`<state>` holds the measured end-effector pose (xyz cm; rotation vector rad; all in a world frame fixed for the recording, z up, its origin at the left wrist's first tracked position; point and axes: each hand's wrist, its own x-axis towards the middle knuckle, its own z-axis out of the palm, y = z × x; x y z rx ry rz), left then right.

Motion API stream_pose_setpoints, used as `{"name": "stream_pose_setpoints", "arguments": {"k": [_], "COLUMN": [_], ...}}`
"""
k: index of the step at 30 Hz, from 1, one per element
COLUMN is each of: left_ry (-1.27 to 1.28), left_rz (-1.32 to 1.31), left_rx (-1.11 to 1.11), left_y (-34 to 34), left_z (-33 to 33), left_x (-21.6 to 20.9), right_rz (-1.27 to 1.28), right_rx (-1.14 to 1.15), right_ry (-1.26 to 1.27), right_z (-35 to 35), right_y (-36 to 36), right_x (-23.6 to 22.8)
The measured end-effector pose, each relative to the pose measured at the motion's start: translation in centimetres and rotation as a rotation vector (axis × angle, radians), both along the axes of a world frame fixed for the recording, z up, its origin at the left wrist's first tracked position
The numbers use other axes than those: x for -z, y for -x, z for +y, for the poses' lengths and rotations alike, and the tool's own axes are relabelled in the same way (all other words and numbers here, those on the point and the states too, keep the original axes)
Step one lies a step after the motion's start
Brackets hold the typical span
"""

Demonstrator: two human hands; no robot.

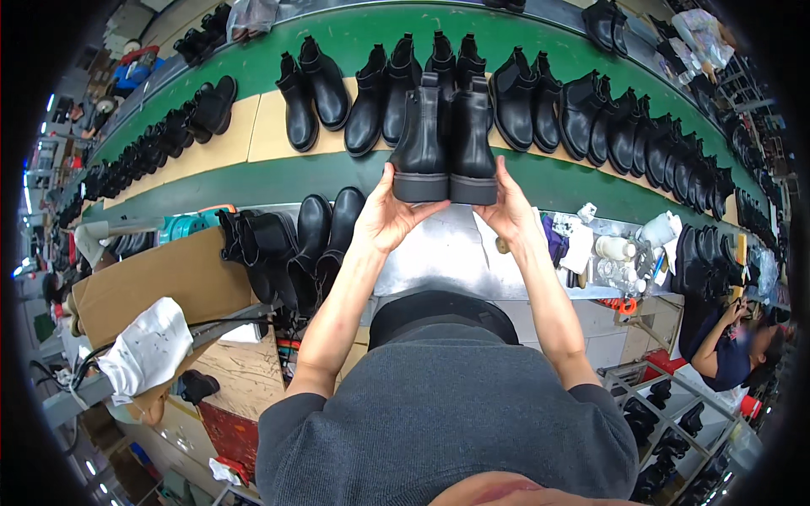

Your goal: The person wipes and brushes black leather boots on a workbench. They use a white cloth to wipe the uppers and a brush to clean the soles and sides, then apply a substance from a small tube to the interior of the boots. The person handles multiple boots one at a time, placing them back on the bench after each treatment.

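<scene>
We hold a pair of boots [445, 143] between left hand [386, 215] and right hand [512, 211], above the metal bench [447, 253]; behind runs the conveyor [557, 181] (boot pairs standing along it), more boots [291, 244] to our left.

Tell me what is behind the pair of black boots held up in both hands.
Behind the held pair of boots runs a green conveyor belt carrying more black boots in pairs. The held pair covers part of the belt and most of one pair directly behind.
</scene>
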<state>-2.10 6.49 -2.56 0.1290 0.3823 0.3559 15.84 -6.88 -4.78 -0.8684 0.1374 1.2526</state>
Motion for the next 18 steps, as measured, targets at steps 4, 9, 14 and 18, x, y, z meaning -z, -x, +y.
{"name": "stream_pose_setpoints", "arguments": {"k": [4, 9, 14, 18], "left_ry": [0.083, 0.235, 0.236, 0.17], "left_rz": [0.12, 0.152, 0.14, 0.138], "left_rx": [-0.065, -0.073, -0.074, -0.006], "left_y": [-0.3, -0.3, 0.0, 0.8], "left_z": [0.1, -0.6, -1.4, -2.3], "left_x": [1.2, 1.2, 1.6, 1.9], "right_rz": [0.035, 0.081, 0.109, 0.119], "right_rx": [0.013, 0.032, 0.044, -0.043], "right_ry": [0.124, 0.142, 0.172, 0.118], "right_z": [0.4, -0.1, -0.9, -2.2], "right_y": [0.1, 0.6, 1.2, 1.6], "right_x": [0.3, -0.1, -0.3, 0.7]}}
